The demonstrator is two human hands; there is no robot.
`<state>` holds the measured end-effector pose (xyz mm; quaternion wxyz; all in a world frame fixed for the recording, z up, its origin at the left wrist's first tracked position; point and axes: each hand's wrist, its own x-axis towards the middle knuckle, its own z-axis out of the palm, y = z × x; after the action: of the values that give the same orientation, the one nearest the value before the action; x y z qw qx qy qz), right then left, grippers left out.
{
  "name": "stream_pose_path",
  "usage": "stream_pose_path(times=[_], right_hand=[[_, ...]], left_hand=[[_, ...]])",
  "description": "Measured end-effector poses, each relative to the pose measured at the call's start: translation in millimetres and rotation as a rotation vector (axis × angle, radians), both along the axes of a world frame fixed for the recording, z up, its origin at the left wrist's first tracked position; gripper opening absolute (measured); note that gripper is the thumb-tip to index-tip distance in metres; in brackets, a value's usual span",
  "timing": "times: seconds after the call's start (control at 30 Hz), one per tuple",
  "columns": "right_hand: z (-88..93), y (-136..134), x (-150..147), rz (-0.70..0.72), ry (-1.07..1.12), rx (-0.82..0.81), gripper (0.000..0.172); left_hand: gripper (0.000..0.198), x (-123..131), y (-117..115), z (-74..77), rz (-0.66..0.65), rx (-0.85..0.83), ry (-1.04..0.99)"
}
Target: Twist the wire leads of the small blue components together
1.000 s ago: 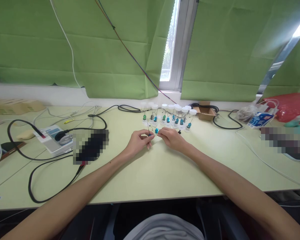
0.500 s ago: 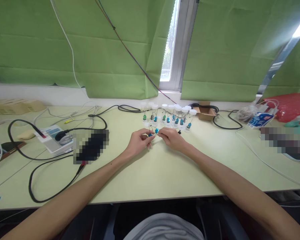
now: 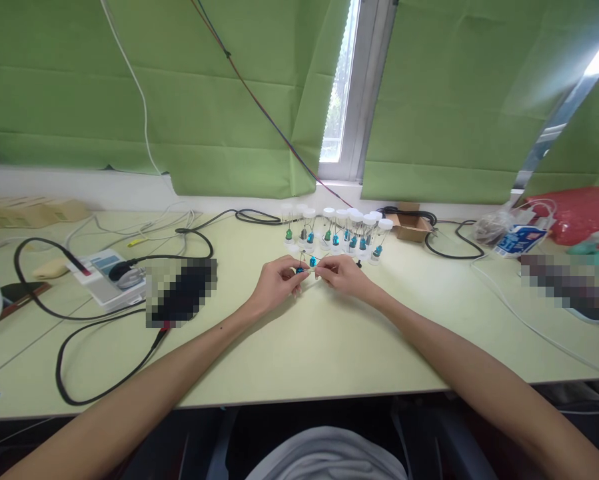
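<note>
The left hand (image 3: pixel 275 285) and the right hand (image 3: pixel 346 277) are held close together over the middle of the table (image 3: pixel 299 353). Both are pinched shut on the small blue parts (image 3: pixel 300 270), which are kept between the fingertips by their thin wire legs. Just behind the hands, a row of clear tubes (image 3: pixel 349 230) with white caps is stood, with more blue and green bits inside. A small cardboard box (image 3: pixel 410 227) is set to the right of the tubes. Black cables (image 3: pixel 79 320) and a white gadget (image 3: pixel 102 273) are spread out far to the left. Bare pale green tabletop is seen near the front edge. Green blinds (image 3: pixel 179 100) and a window (image 3: pixel 340 87) are seen behind.
</note>
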<state>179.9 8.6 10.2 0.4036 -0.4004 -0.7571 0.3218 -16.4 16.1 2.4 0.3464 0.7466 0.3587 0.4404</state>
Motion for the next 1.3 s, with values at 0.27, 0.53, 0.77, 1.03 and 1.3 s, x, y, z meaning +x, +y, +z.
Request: stream_pose_path(times=[0.27, 0.53, 0.77, 1.03, 1.3], right_hand=[[4.0, 0.5, 3.8, 0.148, 0.241, -0.440, 0.031], [6.2, 2.6, 6.2, 0.189, 0.427, -0.758, 0.026], [7.0, 3.2, 7.3, 0.212, 0.504, -0.835, 0.024], [1.9, 0.9, -1.7, 0.147, 0.473, -0.607, 0.031], [-4.4, 0.1, -5.4, -0.068, 0.218, -0.031, 0.023]], left_hand=[[0.027, -0.9, 1.5, -1.6, -0.022, 0.040, 0.043], [0.021, -1.7, 0.7, -0.1, -0.044, 0.061, 0.034], [0.020, -2.0, 1.1, 0.4, -0.064, 0.041, -0.002], [0.024, 0.8, 1.7, 4.3, -0.031, -0.110, -0.068], [0.028, 1.2, 3.2, 5.5, 0.010, -0.261, -0.164]])
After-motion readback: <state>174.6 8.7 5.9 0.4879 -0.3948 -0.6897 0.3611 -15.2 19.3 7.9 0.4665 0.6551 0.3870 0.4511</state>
